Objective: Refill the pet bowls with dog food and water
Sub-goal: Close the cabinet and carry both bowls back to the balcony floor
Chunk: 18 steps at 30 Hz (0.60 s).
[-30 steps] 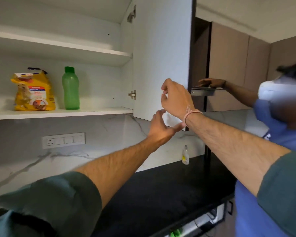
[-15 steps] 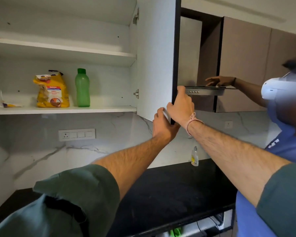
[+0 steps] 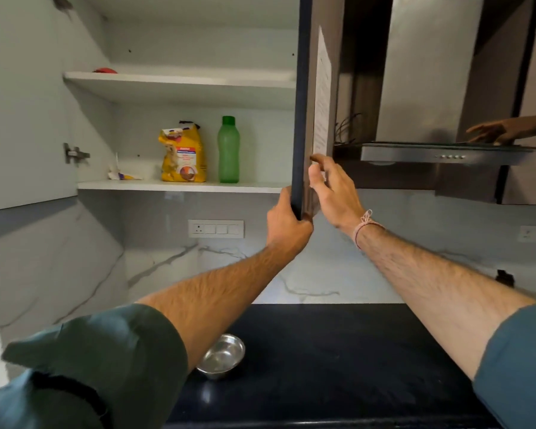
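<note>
While holding cabinet door (image 3: 302, 103) swung wide, edge-on: supplies exposed, nothing taken yet.
Left hand (image 3: 287, 224) clenched round door's bottom corner, presumably to steady it; right hand (image 3: 331, 190) loosely spread, fingertips (image 3: 319, 159) resting on outer face, grasping nothing. Dog food bag (image 3: 183, 156) and green bottle (image 3: 228, 150) upright, side by side on lower shelf (image 3: 180, 186); steel bowl (image 3: 222, 356) below on dark counter (image 3: 353, 351).
</note>
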Each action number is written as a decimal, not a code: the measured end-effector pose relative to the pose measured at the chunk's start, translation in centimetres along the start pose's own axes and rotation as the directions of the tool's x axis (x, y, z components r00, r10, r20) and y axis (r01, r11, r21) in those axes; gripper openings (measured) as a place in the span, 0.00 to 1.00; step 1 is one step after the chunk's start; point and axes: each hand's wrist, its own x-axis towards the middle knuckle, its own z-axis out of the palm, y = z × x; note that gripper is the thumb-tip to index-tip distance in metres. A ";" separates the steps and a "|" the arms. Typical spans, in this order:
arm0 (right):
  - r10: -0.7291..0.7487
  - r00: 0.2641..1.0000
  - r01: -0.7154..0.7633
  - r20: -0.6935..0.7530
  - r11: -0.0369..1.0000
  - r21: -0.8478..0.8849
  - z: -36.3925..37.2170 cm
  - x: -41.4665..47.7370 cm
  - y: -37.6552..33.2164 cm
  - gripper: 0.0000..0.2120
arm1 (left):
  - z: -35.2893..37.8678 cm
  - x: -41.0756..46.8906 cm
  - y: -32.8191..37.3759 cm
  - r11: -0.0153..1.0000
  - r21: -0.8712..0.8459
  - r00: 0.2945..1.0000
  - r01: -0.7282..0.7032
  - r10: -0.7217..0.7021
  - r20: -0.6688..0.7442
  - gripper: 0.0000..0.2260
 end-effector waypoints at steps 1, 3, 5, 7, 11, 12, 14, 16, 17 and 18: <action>-0.007 1.000 0.007 0.010 1.000 -0.023 1.0 0.2 0.0 0.21 | -1.0 0.5 -0.8 1.000 0.012 1.000 0.014 -0.014 -0.016 0.17; -0.026 0.998 0.031 0.051 0.994 -0.109 3.2 1.0 0.3 0.20 | -3.0 1.7 -2.5 0.999 0.001 0.998 0.049 -0.049 -0.045 0.18; -0.032 0.988 0.064 0.154 0.977 -0.205 5.4 1.8 0.5 0.29 | -4.8 3.1 -4.1 0.996 -0.013 0.993 0.090 -0.091 -0.071 0.20; -0.029 0.970 0.098 0.242 0.955 -0.278 7.7 2.5 0.8 0.40 | -6.6 4.5 -5.9 0.992 0.003 0.988 0.127 -0.126 -0.090 0.23; -0.039 0.961 0.159 0.275 0.889 -0.430 13.4 4.4 1.8 0.47 | -9.9 8.0 -9.5 0.973 0.082 0.971 0.215 -0.204 -0.123 0.35; -0.040 0.962 0.165 0.270 0.874 -0.458 14.8 5.0 2.1 0.47 | -10.6 9.0 -10.4 0.969 0.088 0.968 0.232 -0.221 -0.118 0.36; -0.041 0.970 0.157 0.238 0.858 -0.490 17.5 6.2 2.7 0.48 | -11.6 11.0 -12.2 0.961 0.121 0.966 0.250 -0.238 -0.104 0.36; -0.056 0.981 0.146 0.185 0.842 -0.519 19.7 7.2 3.3 0.47 | -12.3 13.1 -13.8 0.955 0.162 0.967 0.249 -0.236 -0.093 0.35; -0.064 0.984 0.143 0.163 0.831 -0.538 20.7 7.7 3.6 0.47 | -12.6 14.0 -14.6 0.953 0.182 0.969 0.241 -0.228 -0.090 0.33; -0.069 0.986 0.142 0.150 0.816 -0.561 21.6 8.2 3.9 0.47 | -12.8 14.9 -15.4 0.951 0.201 0.972 0.233 -0.219 -0.089 0.32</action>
